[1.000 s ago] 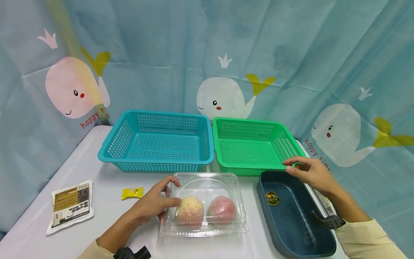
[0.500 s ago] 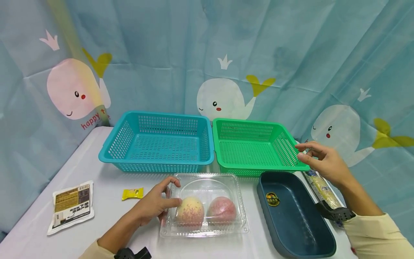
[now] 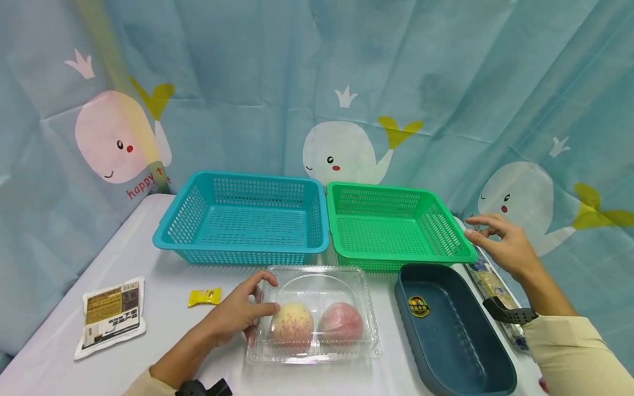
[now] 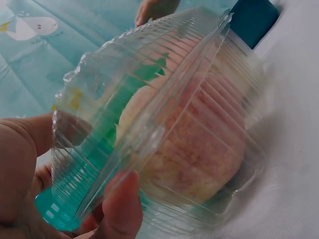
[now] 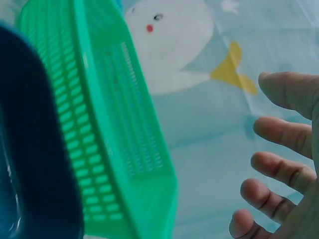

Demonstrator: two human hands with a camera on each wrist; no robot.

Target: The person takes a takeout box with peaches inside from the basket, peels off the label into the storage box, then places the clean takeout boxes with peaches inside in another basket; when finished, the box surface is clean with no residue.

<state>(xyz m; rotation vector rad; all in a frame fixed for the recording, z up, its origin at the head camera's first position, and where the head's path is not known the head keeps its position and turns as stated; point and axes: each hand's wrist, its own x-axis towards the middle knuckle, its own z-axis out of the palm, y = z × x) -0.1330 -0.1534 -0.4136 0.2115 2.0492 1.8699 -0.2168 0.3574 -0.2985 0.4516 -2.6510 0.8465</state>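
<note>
My left hand [image 3: 242, 308] grips the left side of a clear plastic clamshell box [image 3: 317, 283], its fingers and thumb around the edge. Two round, peach-like things show through the lid: a cream one with pink specks [image 3: 292, 324] and a pink one [image 3: 342, 322]. The left wrist view shows the lid edge of the box beside the thumb [image 4: 122, 204]. My right hand [image 3: 507, 247] hovers off the right side of the green basket [image 3: 401, 256], fingers relaxed and holding nothing. Below it lies a long clear-wrapped package [image 3: 495, 291], partly hidden by the wrist.
A blue basket [image 3: 242, 256] stands behind the box, beside the green one. To the right is a dark blue deep tray [image 3: 460, 330]. On the left lie a yellow wrapped sweet [image 3: 205, 297] and a white-and-brown pouch [image 3: 111, 316]. A whale-print curtain [image 3: 238, 82] hangs behind.
My right hand has moved rightward and slightly away, from over the dark tray's far end to beyond the green basket's right edge, uncovering the long package. The left hand stays on the box.
</note>
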